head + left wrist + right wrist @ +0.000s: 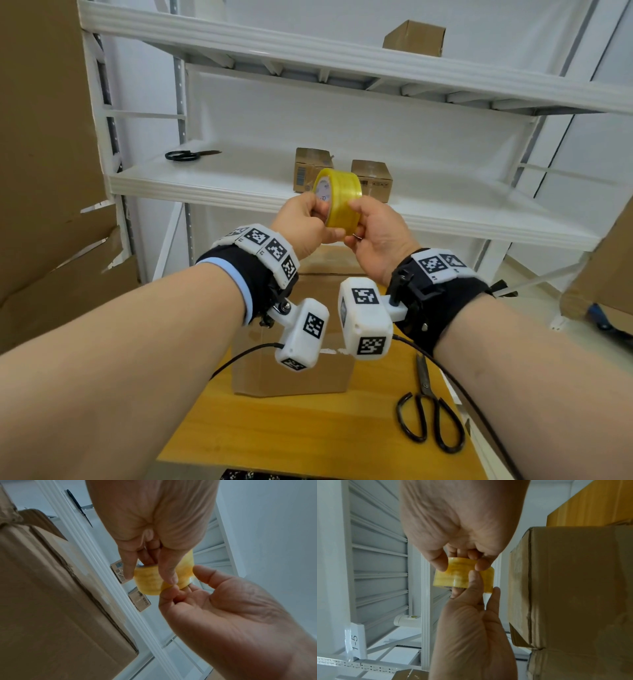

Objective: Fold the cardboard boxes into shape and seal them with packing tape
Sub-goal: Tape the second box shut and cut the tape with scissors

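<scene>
A roll of yellow packing tape (337,197) is held up at the centre of the head view, in front of the white shelf (219,185), gripped from both sides. The left hand (303,224) is curled round the left side of the roll, with fingers seen in the left wrist view reaching into the core and the thumb laid across the outer winding. The right hand (376,228) pinches at the roll's lower right edge, thumb and fingertips pressed against the tape surface; whether a loose end is caught there cannot be told. Below the hands, at lower centre of the frame, a folded cardboard box (291,373) is seen standing on the wooden desk (274,438), partly hidden behind the wrist cameras. A pair of black scissors (428,411) lies on the desk at the lower right, just beside the box and apart from it. On the middle shelf, two small cardboard boxes (373,178) are set behind the roll, and a second pair of scissors (188,155) rests toward the left end. Another small box (414,37) sits on the upper shelf at the top of the frame. Large sheets of cardboard (44,137) are stood along the left edge.
</scene>
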Action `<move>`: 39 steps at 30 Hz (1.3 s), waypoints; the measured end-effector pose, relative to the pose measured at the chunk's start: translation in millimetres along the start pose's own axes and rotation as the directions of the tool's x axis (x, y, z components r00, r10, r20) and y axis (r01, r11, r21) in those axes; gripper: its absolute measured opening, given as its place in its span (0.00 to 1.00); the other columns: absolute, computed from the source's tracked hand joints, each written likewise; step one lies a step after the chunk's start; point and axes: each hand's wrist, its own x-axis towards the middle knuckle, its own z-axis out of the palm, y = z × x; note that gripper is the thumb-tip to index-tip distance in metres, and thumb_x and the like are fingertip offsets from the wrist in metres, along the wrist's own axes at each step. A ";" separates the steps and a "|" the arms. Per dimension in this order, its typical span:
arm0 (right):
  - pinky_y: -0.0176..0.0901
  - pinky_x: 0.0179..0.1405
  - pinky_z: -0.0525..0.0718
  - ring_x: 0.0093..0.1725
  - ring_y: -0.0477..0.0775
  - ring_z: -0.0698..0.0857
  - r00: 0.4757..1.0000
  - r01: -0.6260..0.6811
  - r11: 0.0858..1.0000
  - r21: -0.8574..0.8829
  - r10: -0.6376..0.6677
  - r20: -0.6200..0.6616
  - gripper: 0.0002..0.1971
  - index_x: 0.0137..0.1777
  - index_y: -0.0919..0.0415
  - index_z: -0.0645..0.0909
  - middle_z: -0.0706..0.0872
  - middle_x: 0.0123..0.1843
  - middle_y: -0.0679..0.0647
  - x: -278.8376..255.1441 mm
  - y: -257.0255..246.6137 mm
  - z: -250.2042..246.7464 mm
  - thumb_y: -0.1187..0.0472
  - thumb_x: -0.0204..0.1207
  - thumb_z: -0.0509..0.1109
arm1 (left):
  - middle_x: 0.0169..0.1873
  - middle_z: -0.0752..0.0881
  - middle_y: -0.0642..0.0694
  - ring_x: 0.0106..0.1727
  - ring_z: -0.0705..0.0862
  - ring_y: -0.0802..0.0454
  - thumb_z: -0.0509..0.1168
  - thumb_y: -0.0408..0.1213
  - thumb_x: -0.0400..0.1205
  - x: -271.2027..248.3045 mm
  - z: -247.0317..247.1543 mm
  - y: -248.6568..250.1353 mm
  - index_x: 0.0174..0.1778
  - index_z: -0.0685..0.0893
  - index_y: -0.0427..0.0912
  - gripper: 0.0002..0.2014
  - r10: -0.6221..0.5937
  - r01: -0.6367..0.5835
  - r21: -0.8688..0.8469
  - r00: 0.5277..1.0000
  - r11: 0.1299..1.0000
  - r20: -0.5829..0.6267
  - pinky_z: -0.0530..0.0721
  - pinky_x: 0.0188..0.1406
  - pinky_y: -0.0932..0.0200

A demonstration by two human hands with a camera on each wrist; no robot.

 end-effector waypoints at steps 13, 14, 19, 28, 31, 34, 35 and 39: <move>0.37 0.25 0.69 0.21 0.41 0.73 0.998 0.056 0.998 0.041 -0.057 0.010 0.17 0.55 0.56 0.82 0.81 0.31 0.47 8.8 -0.1 -20.3 0.73 0.76 0.56 | 0.36 0.89 0.46 0.42 0.89 0.48 0.78 0.23 0.71 3.8 19.0 4.6 0.40 0.80 0.44 0.15 -0.007 0.008 -0.032 1.000 0.999 0.020 0.87 0.59 0.42; 0.36 0.24 0.70 0.22 0.41 0.73 0.998 0.052 0.996 0.070 -0.053 0.013 0.17 0.57 0.57 0.82 0.81 0.33 0.48 10.4 0.4 -23.4 0.72 0.76 0.57 | 0.37 0.89 0.46 0.44 0.90 0.47 0.78 0.24 0.71 5.0 21.0 6.1 0.40 0.80 0.44 0.14 -0.006 0.007 -0.033 1.000 0.999 0.025 0.87 0.59 0.41; 0.37 0.27 0.68 0.27 0.44 0.67 0.999 0.011 0.993 0.121 -0.007 -0.035 0.12 0.49 0.55 0.85 0.76 0.36 0.51 14.7 -2.2 -32.3 0.64 0.83 0.58 | 0.45 0.91 0.36 0.50 0.90 0.38 0.79 0.27 0.69 7.8 30.7 8.0 0.42 0.81 0.43 0.14 -0.031 0.032 -0.041 0.999 0.999 0.018 0.86 0.59 0.36; 0.37 0.27 0.69 0.27 0.44 0.66 0.999 0.009 0.996 0.093 -0.005 -0.047 0.24 0.67 0.58 0.84 0.72 0.31 0.50 26.8 -3.9 -43.9 0.71 0.78 0.55 | 0.47 0.90 0.33 0.51 0.90 0.36 0.79 0.25 0.68 13.8 41.9 6.3 0.39 0.82 0.43 0.14 -0.052 0.053 -0.064 0.998 0.997 0.024 0.86 0.58 0.34; 0.37 0.28 0.69 0.28 0.44 0.66 1.000 0.022 0.988 0.155 -0.023 0.004 0.26 0.68 0.59 0.83 0.76 0.31 0.49 30.0 -4.6 -48.6 0.73 0.76 0.53 | 0.46 0.91 0.35 0.51 0.90 0.39 0.79 0.25 0.69 19.0 41.4 10.7 0.43 0.84 0.40 0.13 -0.047 0.048 -0.054 0.998 0.997 0.032 0.86 0.58 0.36; 0.36 0.25 0.71 0.27 0.44 0.66 0.999 0.019 0.979 0.204 -0.025 0.022 0.22 0.68 0.61 0.83 0.76 0.36 0.51 36.0 -5.8 -47.5 0.67 0.79 0.55 | 0.47 0.90 0.35 0.51 0.90 0.39 0.79 0.26 0.69 24.0 41.4 14.6 0.45 0.84 0.39 0.14 -0.045 0.046 -0.041 0.999 0.998 0.022 0.87 0.58 0.37; 0.35 0.23 0.71 0.27 0.44 0.66 1.000 0.024 0.980 0.195 -0.024 0.002 0.21 0.68 0.61 0.83 0.75 0.36 0.52 38.9 -6.6 -46.5 0.66 0.80 0.55 | 0.46 0.90 0.36 0.50 0.90 0.39 0.79 0.26 0.69 25.8 41.9 15.1 0.44 0.83 0.40 0.14 -0.048 0.048 -0.035 0.999 0.998 0.017 0.87 0.58 0.37; 0.35 0.22 0.68 0.26 0.44 0.65 0.999 0.030 0.984 0.173 -0.023 -0.042 0.21 0.66 0.60 0.85 0.74 0.34 0.52 46.9 -10.1 -42.5 0.67 0.79 0.55 | 0.44 0.91 0.39 0.49 0.90 0.41 0.78 0.25 0.70 32.3 42.3 17.4 0.43 0.83 0.42 0.13 -0.049 0.050 -0.032 0.998 0.998 0.025 0.87 0.58 0.40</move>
